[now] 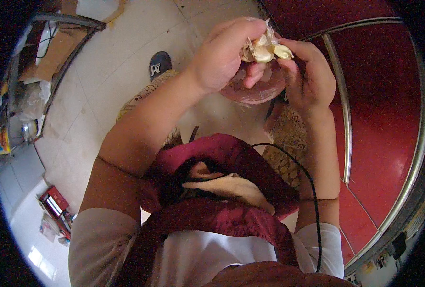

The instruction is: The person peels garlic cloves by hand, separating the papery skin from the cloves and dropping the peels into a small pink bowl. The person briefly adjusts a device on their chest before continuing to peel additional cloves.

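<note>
"Nearest?"
"Maroon cloth apron [217, 217]. Then my feed's left hand [224, 55], holding papery garlic [262, 52]; right hand [313, 71] narrowed, pinching one smooth clove [283, 51]."
"Container?"
"Just under the garlic: round, shiny pinkish bowl [253, 99]. Fingers hide most of the inside; I can't tell contents."
"Writing?"
"White letter on the dark shoe [160, 64], lower down."
"Farther?"
"Glossy red cabinet [382, 100], metal trim, right; brown cardboard [63, 53], left."
</note>
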Available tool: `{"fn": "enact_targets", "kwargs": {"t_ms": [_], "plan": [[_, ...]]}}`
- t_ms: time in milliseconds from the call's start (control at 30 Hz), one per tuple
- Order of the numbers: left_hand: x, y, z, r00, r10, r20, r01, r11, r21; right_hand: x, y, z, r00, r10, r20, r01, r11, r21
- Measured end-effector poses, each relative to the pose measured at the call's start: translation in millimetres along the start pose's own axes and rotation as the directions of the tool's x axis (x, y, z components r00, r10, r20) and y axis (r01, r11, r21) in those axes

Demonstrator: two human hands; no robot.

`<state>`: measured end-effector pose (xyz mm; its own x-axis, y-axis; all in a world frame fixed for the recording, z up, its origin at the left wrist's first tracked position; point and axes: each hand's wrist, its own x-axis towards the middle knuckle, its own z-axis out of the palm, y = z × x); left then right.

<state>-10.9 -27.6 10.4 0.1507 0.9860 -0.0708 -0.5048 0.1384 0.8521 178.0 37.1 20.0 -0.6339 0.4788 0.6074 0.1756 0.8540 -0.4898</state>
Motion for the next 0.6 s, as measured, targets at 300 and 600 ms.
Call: {"fn": "enact_targets", "kwargs": {"t_ms": [300, 600], "plan": [[2.1, -7.1, -1.6, 0.992, 0.130, -0.007, -0.130, 0.990, -0.051, -4.7, -10.6, 12.7, 0.924, 0.369, -0.102, -0.273, 0.822, 0.500], [1.0, -10.0, 4.6, 0.947, 0.319, -0.032, -0.319, 0.948, -0.015, -6.5, -6.6, 17.9, 0.915, 0.366, -0.170, -0.253, 0.848, 0.465]]}}
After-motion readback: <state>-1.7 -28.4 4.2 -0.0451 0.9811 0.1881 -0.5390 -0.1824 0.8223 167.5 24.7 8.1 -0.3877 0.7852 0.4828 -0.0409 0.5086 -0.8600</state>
